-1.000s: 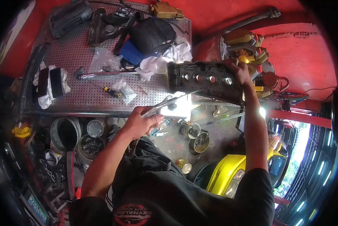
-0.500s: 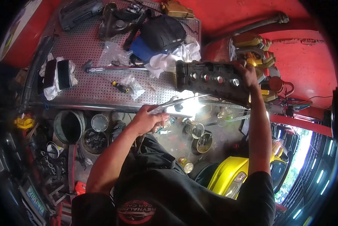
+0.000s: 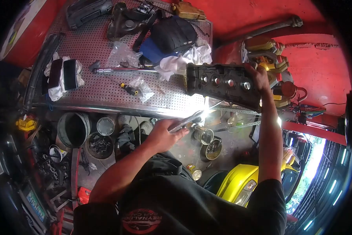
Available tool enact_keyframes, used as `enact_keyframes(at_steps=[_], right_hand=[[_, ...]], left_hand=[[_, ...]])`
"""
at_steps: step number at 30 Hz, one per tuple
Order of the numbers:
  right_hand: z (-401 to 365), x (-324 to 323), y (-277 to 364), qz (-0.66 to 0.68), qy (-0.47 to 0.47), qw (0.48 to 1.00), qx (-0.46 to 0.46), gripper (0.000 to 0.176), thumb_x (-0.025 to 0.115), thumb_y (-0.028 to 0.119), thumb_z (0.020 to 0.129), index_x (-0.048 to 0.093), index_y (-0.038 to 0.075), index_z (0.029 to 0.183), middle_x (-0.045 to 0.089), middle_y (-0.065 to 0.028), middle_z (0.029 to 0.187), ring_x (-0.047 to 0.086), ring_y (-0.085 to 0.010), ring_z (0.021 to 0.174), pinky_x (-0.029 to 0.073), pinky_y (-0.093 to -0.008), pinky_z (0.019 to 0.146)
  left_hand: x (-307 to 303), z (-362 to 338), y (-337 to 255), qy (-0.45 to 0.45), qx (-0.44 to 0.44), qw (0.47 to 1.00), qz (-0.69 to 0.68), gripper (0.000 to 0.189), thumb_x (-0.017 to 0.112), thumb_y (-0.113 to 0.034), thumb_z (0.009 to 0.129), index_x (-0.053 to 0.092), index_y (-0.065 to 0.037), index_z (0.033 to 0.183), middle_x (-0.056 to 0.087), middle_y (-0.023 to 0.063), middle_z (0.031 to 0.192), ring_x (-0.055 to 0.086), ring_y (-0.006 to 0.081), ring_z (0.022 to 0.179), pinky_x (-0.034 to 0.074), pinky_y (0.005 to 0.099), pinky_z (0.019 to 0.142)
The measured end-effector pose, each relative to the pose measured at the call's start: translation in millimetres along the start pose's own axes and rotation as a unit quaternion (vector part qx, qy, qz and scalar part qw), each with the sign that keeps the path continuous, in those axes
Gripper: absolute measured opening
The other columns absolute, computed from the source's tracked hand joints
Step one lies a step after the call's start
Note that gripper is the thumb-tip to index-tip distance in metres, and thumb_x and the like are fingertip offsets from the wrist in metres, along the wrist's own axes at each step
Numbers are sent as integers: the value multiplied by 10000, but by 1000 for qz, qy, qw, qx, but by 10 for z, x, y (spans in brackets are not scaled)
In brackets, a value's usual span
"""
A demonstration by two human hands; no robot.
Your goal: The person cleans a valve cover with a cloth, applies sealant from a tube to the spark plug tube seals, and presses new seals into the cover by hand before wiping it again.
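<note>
My right hand (image 3: 260, 78) grips the right end of a black engine valve cover (image 3: 219, 81), a long housing with several round holes along its middle. It is held up beyond the bench's right front corner, its left end overlapping the bench. In my left hand (image 3: 166, 135) is a slim silver metal tool (image 3: 187, 120) with a thin rod-like tip, fingers wrapped around its near end. The tip points up and right towards the cover's lower edge. A bright light glares behind the tool, close to the bench edge.
On the perforated metal bench (image 3: 105, 88) lie a long-handled bar tool (image 3: 125, 70), a yellow-black screwdriver (image 3: 129, 89), plastic bags, white rags (image 3: 191, 56) and a black bag (image 3: 174, 34). Oil bottles (image 3: 262, 47) stand at right. A bucket (image 3: 72, 129) and pans are below; a yellow car (image 3: 238, 178) is behind.
My left hand has moved right and slightly down, turning so the metal tool angles upward more steeply. The valve cover stays in my right hand, nearly unmoved; the view has shifted slightly.
</note>
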State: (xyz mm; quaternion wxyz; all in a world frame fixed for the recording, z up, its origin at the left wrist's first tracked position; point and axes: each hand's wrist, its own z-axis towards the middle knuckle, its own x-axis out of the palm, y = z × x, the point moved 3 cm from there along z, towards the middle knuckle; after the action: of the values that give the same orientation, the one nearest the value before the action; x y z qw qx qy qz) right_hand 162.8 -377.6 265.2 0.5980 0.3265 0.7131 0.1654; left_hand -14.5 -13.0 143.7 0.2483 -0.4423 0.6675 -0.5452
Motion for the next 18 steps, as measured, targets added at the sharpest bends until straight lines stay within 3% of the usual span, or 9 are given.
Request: enact_keyframes(at_steps=[6,7,10,13,16,18], right_hand=[[-41,44,71,5,-5,1000,-15,302,671,274,930,708,-3,1043,704,-48,912,617,-117,832,480,-291,780],[-58,47,85,2,-6,1000,-13,303,670,274,929,707,-3,1045,704,-49,909,618,-118,832,481,-292,779],[-33,36,87,-4,-10,1000,2,306,668,275,926,708,-4,1046,706,-52,906,621,-118,830,483,-293,778],[-27,-3,47,16,-9,1000,5,300,666,276,924,712,-1,1027,708,-57,898,623,-121,816,485,-294,773],[46,12,-93,22,-20,1000,5,297,668,282,920,716,-2,993,709,-59,880,623,-123,794,487,-297,761],[33,2,-122,13,-29,999,0,302,671,287,918,717,-5,980,709,-61,868,625,-127,783,488,-299,754]], left_hand=[[39,-124,-104,-15,22,998,55,224,739,-209,896,696,-24,1015,653,48,705,567,135,627,467,317,619],[43,-152,-43,-17,46,997,59,220,740,-211,902,700,-23,1007,626,18,667,539,109,579,445,291,568],[77,-212,155,-25,-17,997,-76,209,738,-220,912,708,-32,998,596,-12,646,497,71,534,400,257,510],[32,-254,130,-7,-76,989,-126,193,727,-220,924,707,-42,995,583,-35,648,466,38,513,366,234,480],[22,-193,120,4,2,1000,-21,192,721,-215,925,702,-35,990,575,-38,645,464,41,516,374,244,486],[-15,-166,84,9,-45,999,-3,219,722,-228,920,695,-30,1009,597,7,679,507,87,603,425,294,581]])
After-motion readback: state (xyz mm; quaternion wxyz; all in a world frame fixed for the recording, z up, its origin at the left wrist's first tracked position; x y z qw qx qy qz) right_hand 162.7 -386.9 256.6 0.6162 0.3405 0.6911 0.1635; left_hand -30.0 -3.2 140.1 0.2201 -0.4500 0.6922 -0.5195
